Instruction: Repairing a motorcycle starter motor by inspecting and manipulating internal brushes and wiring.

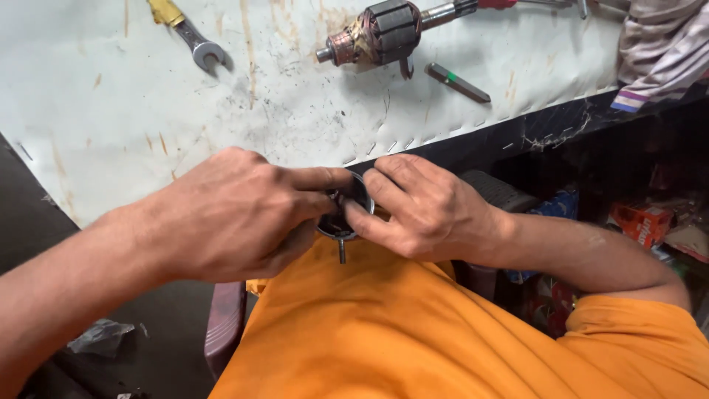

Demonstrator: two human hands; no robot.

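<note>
Over an orange lap, left hand [221, 214] and right hand [421, 207], fingers grasping round metal part [341, 218]

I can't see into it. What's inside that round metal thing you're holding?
Inside the round metal part, only a dark hollow shows, and a thin metal pin sticks out below. The left hand and right hand cover the rest.
</note>
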